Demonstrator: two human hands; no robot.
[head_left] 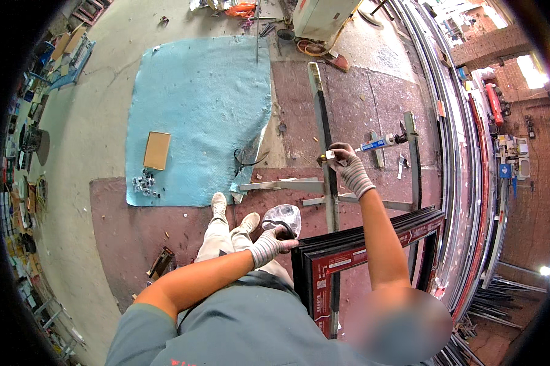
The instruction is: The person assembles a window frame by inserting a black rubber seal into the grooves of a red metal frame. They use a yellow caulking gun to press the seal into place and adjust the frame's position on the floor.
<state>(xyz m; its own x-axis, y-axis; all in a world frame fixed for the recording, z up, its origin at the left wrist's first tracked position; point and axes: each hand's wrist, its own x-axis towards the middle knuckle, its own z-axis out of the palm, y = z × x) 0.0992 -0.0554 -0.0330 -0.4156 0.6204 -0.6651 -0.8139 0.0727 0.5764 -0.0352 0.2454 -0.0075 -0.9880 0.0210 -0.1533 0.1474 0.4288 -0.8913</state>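
My left hand (274,246), in a pale glove with a striped cuff, is closed beside the corner of a stack of dark window frames (305,251). It grips a clear plastic bag (285,215); a black curved piece (277,224) shows at the fingers, its kind unclear. My right hand (350,168), gloved alike, reaches over a long metal bar (321,116) of a stand. Its fingers pinch a small white piece (330,155), too small to name. Just beyond lies a blue-and-white sealant cartridge (376,144), its far end near a stand post (412,143).
A blue sheet (195,91) covers the floor ahead on the left, with a cardboard box (157,150) and small loose parts (145,184) on it. Long profiles (464,152) line the right side. Metal crossbars (281,185) sit low between my feet and the stand.
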